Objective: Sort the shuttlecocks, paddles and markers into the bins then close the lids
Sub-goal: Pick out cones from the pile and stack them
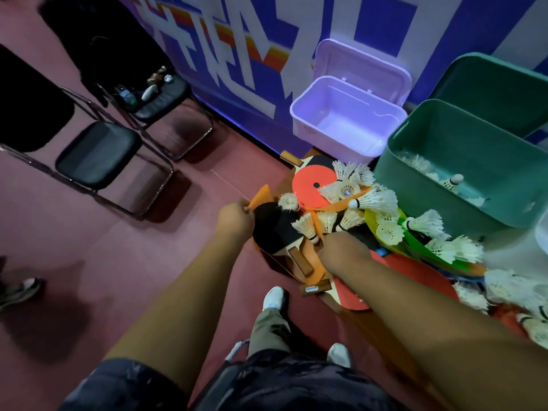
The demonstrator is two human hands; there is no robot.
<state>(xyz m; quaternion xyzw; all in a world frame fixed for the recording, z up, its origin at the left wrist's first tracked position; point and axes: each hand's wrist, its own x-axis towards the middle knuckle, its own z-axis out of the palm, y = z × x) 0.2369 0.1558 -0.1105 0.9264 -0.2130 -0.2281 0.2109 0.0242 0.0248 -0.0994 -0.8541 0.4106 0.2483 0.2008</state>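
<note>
The left hand (235, 216) pinches the edge of an orange marker (263, 193) lying under the black paddle (271, 229). The right hand (341, 250) reaches into the heaped shuttlecocks (373, 200), its fingers hidden. Early going, it seems: the lilac bin (332, 143) is empty, the green bin (415, 200) holds a few, and both lids are up.

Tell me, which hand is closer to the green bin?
Right. The right hand is in the middle of the pile, nearer the green bin; the left hand is at the pile's far edge.
</note>
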